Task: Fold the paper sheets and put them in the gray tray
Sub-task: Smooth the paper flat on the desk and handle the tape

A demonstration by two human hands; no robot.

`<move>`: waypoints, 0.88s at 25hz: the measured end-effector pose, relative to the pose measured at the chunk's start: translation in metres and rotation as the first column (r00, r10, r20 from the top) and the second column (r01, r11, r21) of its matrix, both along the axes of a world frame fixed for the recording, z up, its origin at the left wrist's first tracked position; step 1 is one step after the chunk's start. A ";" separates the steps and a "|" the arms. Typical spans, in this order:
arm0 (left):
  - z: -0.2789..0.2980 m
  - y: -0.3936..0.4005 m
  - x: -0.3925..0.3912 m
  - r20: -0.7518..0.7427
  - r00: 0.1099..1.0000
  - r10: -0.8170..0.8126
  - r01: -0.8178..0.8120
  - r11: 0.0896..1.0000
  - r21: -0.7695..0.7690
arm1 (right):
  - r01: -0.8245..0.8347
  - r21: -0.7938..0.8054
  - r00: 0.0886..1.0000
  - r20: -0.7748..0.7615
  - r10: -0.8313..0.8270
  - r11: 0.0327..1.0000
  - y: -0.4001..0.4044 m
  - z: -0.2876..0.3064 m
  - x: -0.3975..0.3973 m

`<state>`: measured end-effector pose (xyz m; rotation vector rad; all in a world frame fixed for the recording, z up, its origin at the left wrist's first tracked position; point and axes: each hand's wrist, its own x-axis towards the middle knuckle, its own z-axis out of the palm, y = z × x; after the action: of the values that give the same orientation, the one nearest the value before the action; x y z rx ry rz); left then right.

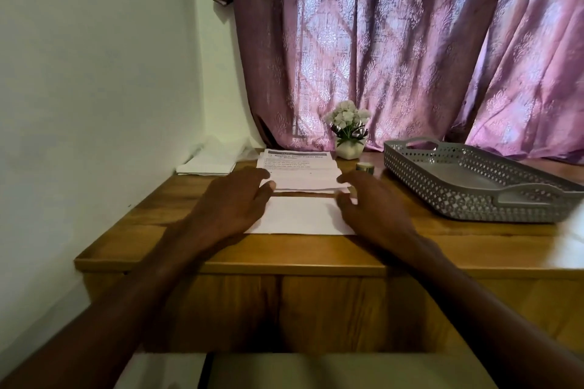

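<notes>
Left hand [234, 202] and right hand [373, 205] rest flat, fingers relaxed, gripping nothing, on the folded sheet [300, 215]; uneven pressure could skew its crease

On the table [158, 224] a folded sheet [300, 215] lies at the front centre, w/ the left hand [230, 202] on its left end and the right hand [369, 208] on its right end. Just behind it lies the stack of sheets [297, 167]. Left of the stack, by the wall, is a pile of cloth [208, 161]. Behind the stack, to the right, stands a flower pot [348, 148]; a small jar [365, 167] is btw. stack and tray [458, 199]. The tray sits on the right side.
</notes>
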<state>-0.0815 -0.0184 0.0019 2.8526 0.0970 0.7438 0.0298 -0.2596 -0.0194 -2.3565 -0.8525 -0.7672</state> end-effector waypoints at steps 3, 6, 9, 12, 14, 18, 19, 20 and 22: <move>0.024 -0.020 0.043 0.088 0.987 -0.138 0.149 0.978 -0.143 | 0.124 0.146 0.992 -0.031 -0.121 0.981 -0.005 0.011 0.045; 0.046 -0.041 0.103 0.110 0.987 -0.115 0.127 0.986 -0.109 | 0.248 0.136 0.957 -0.189 -0.220 0.959 0.002 0.028 0.093; 0.048 -0.045 0.155 0.124 0.991 -0.059 0.063 0.997 -0.034 | 0.306 -0.060 0.907 -0.286 -0.310 0.950 0.020 0.042 0.130; 0.024 -0.040 0.183 0.204 0.979 0.019 -0.002 0.997 -0.081 | 0.359 -0.171 0.879 -0.268 -0.394 0.918 0.029 0.047 0.157; 0.009 -0.033 0.194 0.208 0.977 0.043 -0.026 0.996 -0.084 | 0.338 -0.199 0.891 -0.248 -0.381 0.920 0.029 0.043 0.170; 0.003 -0.024 0.203 0.262 0.964 0.037 -0.006 0.993 -0.119 | 0.252 -0.196 0.941 -0.178 -0.287 0.948 0.027 0.038 0.177; 0.004 -0.024 0.204 0.290 0.957 0.019 0.019 0.991 -0.130 | 0.220 -0.125 0.958 -0.159 -0.239 0.967 0.027 0.039 0.177; 0.005 -0.026 0.205 0.321 0.947 -0.002 0.053 0.987 -0.150 | 0.164 -0.025 0.978 -0.123 -0.166 0.986 0.027 0.040 0.175; 0.007 -0.031 0.203 0.375 0.925 -0.056 0.147 0.965 -0.219 | -0.009 0.196 0.996 -0.085 0.026 0.981 0.031 0.045 0.168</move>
<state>0.1219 -0.0493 0.0092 2.4222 -0.0145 1.1407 0.1982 -0.2285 0.0253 -2.1886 -0.7257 -0.7016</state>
